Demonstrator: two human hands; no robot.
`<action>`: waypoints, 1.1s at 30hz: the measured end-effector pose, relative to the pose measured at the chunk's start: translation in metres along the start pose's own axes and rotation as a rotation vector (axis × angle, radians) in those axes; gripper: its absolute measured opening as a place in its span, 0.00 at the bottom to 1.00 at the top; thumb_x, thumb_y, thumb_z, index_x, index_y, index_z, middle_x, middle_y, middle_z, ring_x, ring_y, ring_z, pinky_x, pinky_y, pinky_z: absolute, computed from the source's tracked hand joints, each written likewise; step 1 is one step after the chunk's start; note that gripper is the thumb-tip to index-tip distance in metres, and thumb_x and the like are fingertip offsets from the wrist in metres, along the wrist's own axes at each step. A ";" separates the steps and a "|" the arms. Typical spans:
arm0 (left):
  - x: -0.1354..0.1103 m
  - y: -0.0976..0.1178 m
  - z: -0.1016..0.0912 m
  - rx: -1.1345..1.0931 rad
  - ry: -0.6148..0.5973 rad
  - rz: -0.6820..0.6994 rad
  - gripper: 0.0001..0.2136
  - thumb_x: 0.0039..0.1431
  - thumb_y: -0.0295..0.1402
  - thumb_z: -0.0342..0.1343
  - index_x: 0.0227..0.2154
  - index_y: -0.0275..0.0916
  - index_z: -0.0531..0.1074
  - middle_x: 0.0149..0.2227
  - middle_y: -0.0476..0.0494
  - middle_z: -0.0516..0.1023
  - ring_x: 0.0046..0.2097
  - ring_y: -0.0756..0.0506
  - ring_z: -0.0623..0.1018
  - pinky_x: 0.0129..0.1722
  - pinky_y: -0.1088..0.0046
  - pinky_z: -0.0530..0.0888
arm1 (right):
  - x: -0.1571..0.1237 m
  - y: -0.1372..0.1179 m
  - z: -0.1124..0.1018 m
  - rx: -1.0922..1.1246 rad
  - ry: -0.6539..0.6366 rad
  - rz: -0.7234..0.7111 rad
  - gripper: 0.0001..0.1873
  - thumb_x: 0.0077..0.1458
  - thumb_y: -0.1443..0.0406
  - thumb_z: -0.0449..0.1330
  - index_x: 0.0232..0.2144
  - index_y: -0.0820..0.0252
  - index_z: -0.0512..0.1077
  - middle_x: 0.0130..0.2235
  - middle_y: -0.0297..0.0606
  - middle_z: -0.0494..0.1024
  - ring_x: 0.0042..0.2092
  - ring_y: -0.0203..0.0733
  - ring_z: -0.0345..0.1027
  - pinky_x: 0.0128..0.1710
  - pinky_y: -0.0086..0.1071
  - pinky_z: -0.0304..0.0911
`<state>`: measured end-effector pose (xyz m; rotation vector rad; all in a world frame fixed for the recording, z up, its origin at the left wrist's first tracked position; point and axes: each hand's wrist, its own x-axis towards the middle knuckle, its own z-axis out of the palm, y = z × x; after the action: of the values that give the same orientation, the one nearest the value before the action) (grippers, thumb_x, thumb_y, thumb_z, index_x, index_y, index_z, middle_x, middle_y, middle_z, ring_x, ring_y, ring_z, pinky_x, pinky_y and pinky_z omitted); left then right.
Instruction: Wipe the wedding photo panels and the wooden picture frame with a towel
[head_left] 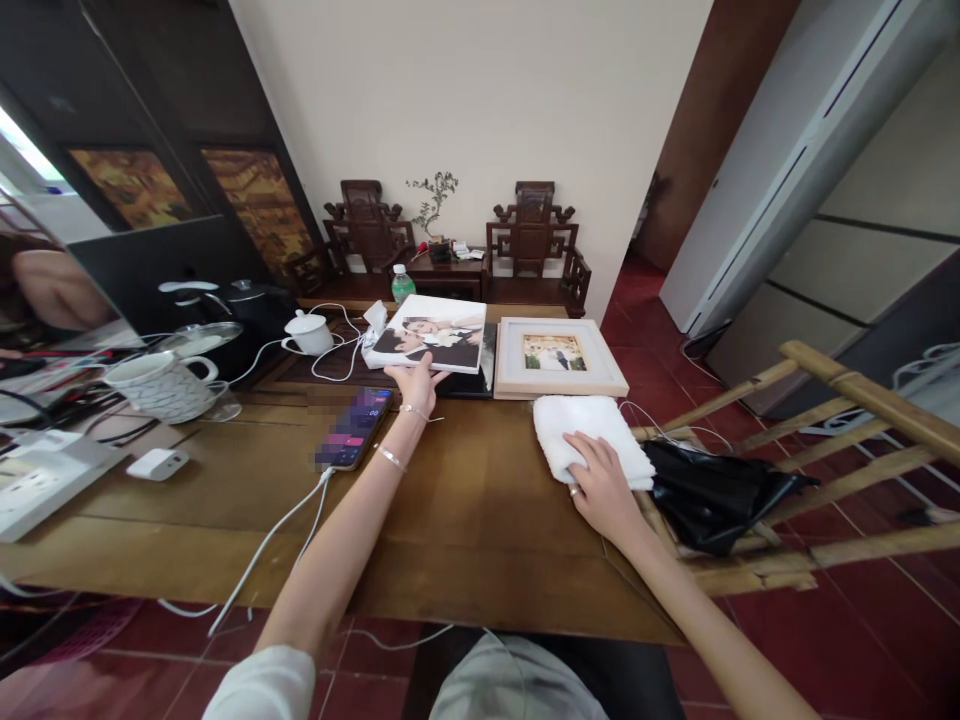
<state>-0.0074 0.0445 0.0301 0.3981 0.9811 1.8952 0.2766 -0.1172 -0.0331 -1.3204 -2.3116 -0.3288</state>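
My left hand (417, 382) reaches across the wooden table (465, 520) and grips the near edge of a frameless photo print (427, 333), lifted a little at the far side. My right hand (600, 478) rests with spread fingers on a folded white cloth (589, 425) at the table's right edge. A framed photo (556, 355) in a pale wooden frame lies flat between the print and the cloth. A phone (355, 428) on a white charging cable lies just left of my left wrist.
White cups (161, 385), a kettle (251, 305), a power strip (37, 480) and cables crowd the left side. A black bag (712, 490) lies on a bamboo chair (825, 460) at right. Two carved wooden chairs (532, 245) and a bottle (403, 285) stand behind.
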 end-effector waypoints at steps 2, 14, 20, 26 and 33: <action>-0.006 0.016 -0.005 -0.001 -0.053 0.049 0.24 0.55 0.18 0.56 0.46 0.49 0.52 0.45 0.51 0.73 0.37 0.52 0.79 0.40 0.58 0.80 | 0.000 0.000 0.000 0.005 0.004 -0.001 0.09 0.44 0.77 0.56 0.26 0.61 0.71 0.56 0.55 0.69 0.59 0.61 0.59 0.57 0.58 0.54; -0.096 0.108 -0.074 0.096 -0.180 0.168 0.07 0.54 0.27 0.58 0.36 0.40 0.73 0.42 0.45 0.80 0.50 0.44 0.78 0.49 0.73 0.75 | 0.000 0.001 -0.002 -0.002 0.106 0.004 0.14 0.43 0.79 0.53 0.27 0.58 0.68 0.56 0.48 0.70 0.57 0.55 0.61 0.54 0.55 0.60; -0.133 0.107 -0.108 0.238 0.016 -0.225 0.06 0.55 0.30 0.56 0.35 0.39 0.76 0.29 0.46 0.81 0.35 0.42 0.82 0.34 0.70 0.81 | -0.002 0.005 -0.008 -0.035 0.206 0.033 0.18 0.40 0.83 0.49 0.29 0.58 0.66 0.54 0.50 0.70 0.55 0.54 0.62 0.50 0.49 0.65; -0.149 0.092 -0.131 0.286 0.014 -0.313 0.11 0.50 0.29 0.60 0.39 0.39 0.75 0.27 0.48 0.81 0.29 0.44 0.82 0.29 0.73 0.80 | -0.010 0.020 -0.005 -0.096 0.438 0.255 0.06 0.51 0.73 0.55 0.28 0.56 0.65 0.43 0.52 0.74 0.44 0.55 0.69 0.40 0.46 0.67; -0.156 0.066 -0.134 0.311 -0.252 -0.393 0.22 0.43 0.38 0.67 0.44 0.40 0.75 0.39 0.42 0.82 0.42 0.38 0.81 0.38 0.69 0.79 | -0.018 0.037 -0.030 -0.264 0.561 0.358 0.08 0.56 0.61 0.58 0.32 0.62 0.70 0.29 0.48 0.74 0.33 0.55 0.71 0.33 0.43 0.68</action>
<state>-0.0503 -0.1673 0.0156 0.5643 1.0936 1.3092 0.3242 -0.1248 -0.0169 -1.4975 -1.5764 -0.7879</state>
